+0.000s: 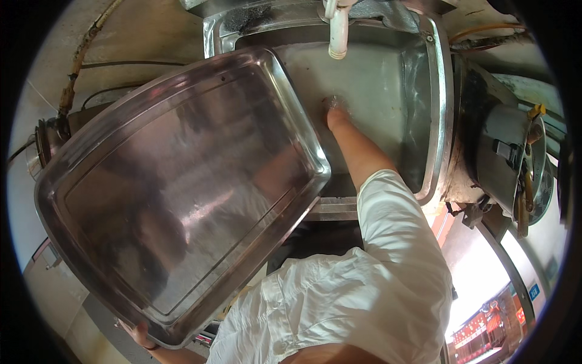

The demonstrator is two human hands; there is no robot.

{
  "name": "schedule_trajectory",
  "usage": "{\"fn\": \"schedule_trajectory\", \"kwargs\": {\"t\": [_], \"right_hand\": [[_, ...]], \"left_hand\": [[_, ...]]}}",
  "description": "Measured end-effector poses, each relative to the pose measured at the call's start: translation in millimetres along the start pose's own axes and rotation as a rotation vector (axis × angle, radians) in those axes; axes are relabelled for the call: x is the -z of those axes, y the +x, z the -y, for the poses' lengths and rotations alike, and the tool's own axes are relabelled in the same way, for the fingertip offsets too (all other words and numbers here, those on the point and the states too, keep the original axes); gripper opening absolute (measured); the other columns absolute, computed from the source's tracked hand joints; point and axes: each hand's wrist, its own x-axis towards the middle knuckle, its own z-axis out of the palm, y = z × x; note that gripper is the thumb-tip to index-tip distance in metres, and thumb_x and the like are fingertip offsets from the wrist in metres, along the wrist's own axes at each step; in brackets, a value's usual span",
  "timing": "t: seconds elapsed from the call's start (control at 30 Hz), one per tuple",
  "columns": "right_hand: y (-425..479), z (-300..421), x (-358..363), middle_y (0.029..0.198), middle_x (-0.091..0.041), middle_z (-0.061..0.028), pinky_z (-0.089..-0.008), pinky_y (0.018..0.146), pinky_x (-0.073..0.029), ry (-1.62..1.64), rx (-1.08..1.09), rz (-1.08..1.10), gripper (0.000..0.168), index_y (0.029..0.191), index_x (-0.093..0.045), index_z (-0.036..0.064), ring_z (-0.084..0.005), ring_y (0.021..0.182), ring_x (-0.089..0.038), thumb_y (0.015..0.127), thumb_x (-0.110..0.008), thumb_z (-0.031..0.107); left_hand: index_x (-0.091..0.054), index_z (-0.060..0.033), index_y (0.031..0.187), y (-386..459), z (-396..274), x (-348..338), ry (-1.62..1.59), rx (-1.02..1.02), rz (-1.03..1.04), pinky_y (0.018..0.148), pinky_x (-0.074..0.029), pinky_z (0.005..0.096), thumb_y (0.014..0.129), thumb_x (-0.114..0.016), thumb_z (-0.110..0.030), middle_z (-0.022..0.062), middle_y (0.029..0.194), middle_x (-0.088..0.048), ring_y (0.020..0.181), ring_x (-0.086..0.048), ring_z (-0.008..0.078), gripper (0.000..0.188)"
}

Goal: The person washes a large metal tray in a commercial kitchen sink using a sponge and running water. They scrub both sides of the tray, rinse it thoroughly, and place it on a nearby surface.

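Note:
A large rectangular stainless steel tray (191,182) is held tilted over the left part of a metal sink (439,113), its rim overlapping the sink's edge. My left hand (138,334) grips the tray's lower left corner from outside; its fingers are partly hidden by the rim. Cloudy water (373,77) stands in the sink. Into it reaches my right hand (336,109), sunk past the wrist, so its fingers cannot be seen. Above the water hangs a white faucet spout (338,41), in front of my right hand.
A dark scouring pad (248,19) and a grey cloth (386,13) lie on the sink's back ledge. At the right stands a large metal pot (498,154) with utensils. A crusted pipe (75,73) runs along the wall at the left.

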Motion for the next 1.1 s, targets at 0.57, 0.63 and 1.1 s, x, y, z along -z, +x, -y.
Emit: {"fn": "schedule_trajectory", "kwargs": {"t": [0.57,0.63,1.1], "right_hand": [[-13.6,3.8,26.9,0.119,-0.047,-0.0147,-0.0366,0.092,-0.036,-0.141,0.056,0.103,0.041,0.123,-0.038,0.008,-0.0289,0.109,-0.046,0.084,-0.036,0.018],[-14.9,5.4,22.5,0.121,-0.045,-0.0138,-0.0365,0.091,-0.037,-0.126,0.029,0.069,0.04,0.124,-0.039,0.009,-0.0287,0.11,-0.045,0.085,-0.036,0.019],[-3.6,1.6,17.3,0.121,-0.045,-0.0176,-0.0362,0.092,-0.036,-0.066,0.02,0.419,0.034,0.112,-0.051,0.004,-0.0296,0.111,-0.045,0.085,-0.038,0.02]], "left_hand": [[-0.043,0.0026,0.113,-3.6,-0.3,13.8,0.105,0.021,0.018,0.076,-0.039,0.032,0.059,-0.067,-0.034,0.0092,0.097,-0.052,0.088,-0.051,0.02,0.069],[-0.043,0.0028,0.113,-4.4,4.3,12.4,0.052,0.003,-0.076,0.077,-0.039,0.0318,0.06,-0.067,-0.034,0.009,0.098,-0.052,0.089,-0.05,0.0199,0.069],[-0.04,0.0008,0.117,6.3,10.1,27.7,0.042,0.04,0.045,0.074,-0.041,0.0274,0.062,-0.066,-0.031,0.0079,0.099,-0.052,0.085,-0.052,0.0185,0.069]]}}
